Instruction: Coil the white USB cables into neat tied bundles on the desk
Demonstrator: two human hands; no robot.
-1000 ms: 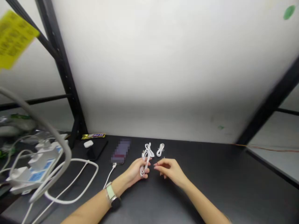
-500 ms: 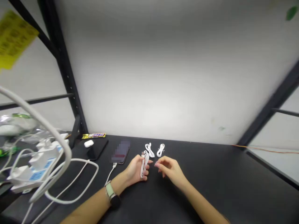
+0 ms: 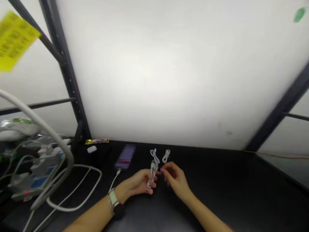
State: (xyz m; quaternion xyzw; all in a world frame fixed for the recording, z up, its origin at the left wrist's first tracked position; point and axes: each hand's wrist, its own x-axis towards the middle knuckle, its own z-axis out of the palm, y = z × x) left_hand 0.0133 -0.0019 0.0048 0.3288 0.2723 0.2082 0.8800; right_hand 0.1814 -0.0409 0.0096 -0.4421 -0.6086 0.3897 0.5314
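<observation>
My left hand (image 3: 142, 182), wearing a watch, is closed round a coiled white USB cable (image 3: 154, 170) held upright above the black table, its plug end pointing up. Just to the right, my right hand (image 3: 175, 176) has its thumb and forefinger pinched together close to the cable. Whatever may be between those fingertips is too small to make out. Beyond the hands lie two more coiled white cables on the table: one bundle (image 3: 154, 154) directly behind the held cable, partly overlapped by it, and another bundle (image 3: 166, 156) to its right.
Left of my hands lies a phone (image 3: 125, 158), its screen blurred, with a white cable plugged in. Farther left are a white earbud case (image 3: 91, 149), a yellow-wrapped snack bar (image 3: 97, 141) and a power strip (image 3: 36, 174) with chargers. A thick white cord (image 3: 48, 127) loops in front.
My left hand has shifted slightly to the right and turned the coiled cable, so its plug end shows more. My right hand stays nearly in place, still pinched. The scene looks brighter on the wall.
</observation>
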